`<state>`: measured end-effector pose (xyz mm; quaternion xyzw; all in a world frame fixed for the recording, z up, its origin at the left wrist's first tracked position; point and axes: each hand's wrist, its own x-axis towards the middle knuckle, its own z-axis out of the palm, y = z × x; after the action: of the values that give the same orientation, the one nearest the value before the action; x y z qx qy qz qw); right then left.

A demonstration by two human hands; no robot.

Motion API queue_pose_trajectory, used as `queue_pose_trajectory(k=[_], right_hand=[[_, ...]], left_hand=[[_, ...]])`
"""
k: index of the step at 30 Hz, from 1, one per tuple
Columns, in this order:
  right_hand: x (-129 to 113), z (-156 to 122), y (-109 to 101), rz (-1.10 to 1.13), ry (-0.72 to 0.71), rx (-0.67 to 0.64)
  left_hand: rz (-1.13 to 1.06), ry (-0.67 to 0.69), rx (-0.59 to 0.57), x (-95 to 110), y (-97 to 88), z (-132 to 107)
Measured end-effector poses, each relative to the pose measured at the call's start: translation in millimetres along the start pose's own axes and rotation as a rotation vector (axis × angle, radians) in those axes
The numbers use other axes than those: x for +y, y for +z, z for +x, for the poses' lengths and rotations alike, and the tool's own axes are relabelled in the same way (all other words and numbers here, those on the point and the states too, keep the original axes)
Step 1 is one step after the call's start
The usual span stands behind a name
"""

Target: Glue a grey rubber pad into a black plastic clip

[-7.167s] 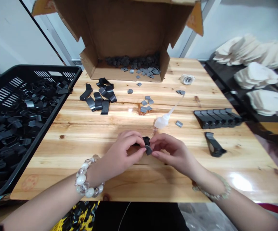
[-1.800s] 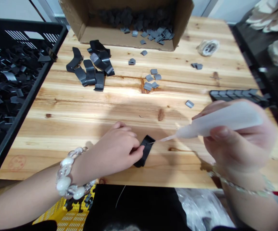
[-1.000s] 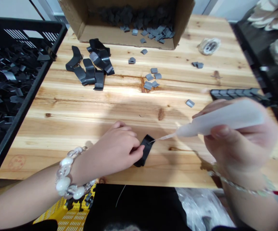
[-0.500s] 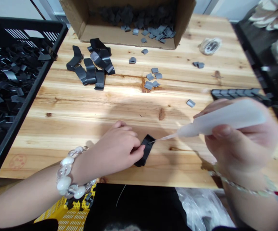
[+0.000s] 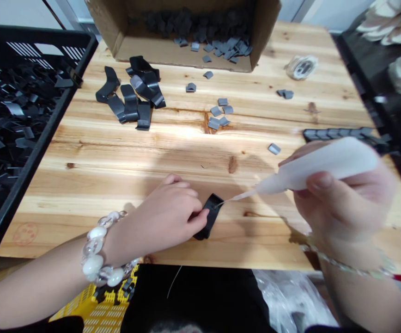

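Note:
Near the front edge of the wooden table lies a black plastic piece (image 5: 213, 216), tilted slightly. My left hand (image 5: 173, 212) grips its left side between thumb and curled fingers. In my right hand (image 5: 346, 203) is a white squeeze bottle (image 5: 325, 164) with a long thin nozzle, held nearly level. The nozzle's tip points left and meets the upper part of the black piece. Whether any liquid is coming out is too small to tell. Beyond my hands lie several small grey clips (image 5: 216, 111) and a group of bent black pieces (image 5: 131, 99).
A cardboard box (image 5: 138, 50) of grey clips stands at the back. At left is a black crate (image 5: 44, 134) full of dark parts. A tape roll (image 5: 302, 68) and a row of joined black pieces (image 5: 335, 134) are on the right. A yellow basket (image 5: 100, 317) sits below the table edge.
My right hand and the bottle have shifted very slightly left, with the nozzle tip still at the black piece. My left hand stays in place.

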<state>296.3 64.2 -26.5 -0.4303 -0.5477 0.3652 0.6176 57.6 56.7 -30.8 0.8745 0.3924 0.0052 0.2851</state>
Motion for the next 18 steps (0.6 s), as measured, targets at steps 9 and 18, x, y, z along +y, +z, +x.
queue_pose_trajectory(k=[9,18], right_hand=[[15,31,-13,0.323,0.349,0.110],[35,37,-22,0.385,0.556,-0.043]], left_hand=[[-0.186,-0.059,0.094,-3,-7.8,-2],[-0.407,-0.152,0.152,-8,-9.8,0]])
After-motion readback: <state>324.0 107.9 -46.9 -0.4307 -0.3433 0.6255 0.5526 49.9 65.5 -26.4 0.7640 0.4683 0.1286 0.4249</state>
